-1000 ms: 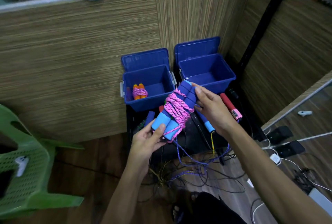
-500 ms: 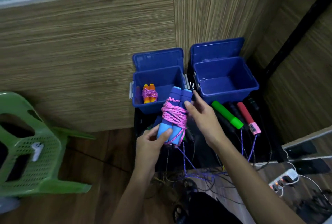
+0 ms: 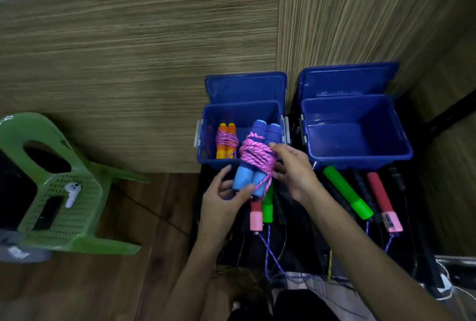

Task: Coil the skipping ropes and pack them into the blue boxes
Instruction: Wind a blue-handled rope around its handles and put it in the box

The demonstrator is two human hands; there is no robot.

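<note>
Head view shows a coiled skipping rope (image 3: 253,159), two blue foam handles side by side with pink cord wound tightly round their middle, held over the front edge of the left blue box (image 3: 206,163). The left hand (image 3: 226,191) cups the lower handle ends, thumb pressed across them; the right hand (image 3: 292,166) has its fingers closed on the cord wraps at the bundle's right side. Both hands are therefore clamped on the same bundle.

It looks light. The foam handles should give a little under pressure and offer good friction, while the braided cord is limp and could loosen if the last turn is not tucked, so the safest hold is probably across the wraps, pinning cord against handles.

Count: two blue boxes, lids propped open behind them. The left one holds one packed rope with orange handles (image 3: 226,144) and pink cord; the right blue box (image 3: 360,163) appears empty. On the dark surface in front lie uncoiled ropes: two green handles (image 3: 347,193) and two red-and-pink handles (image 3: 383,203) are visible, along with a few black ones whose number I cannot tell. Their cords trail toward the person in a tangle. A green plastic chair (image 3: 64,191) stands well apart at left.
</note>
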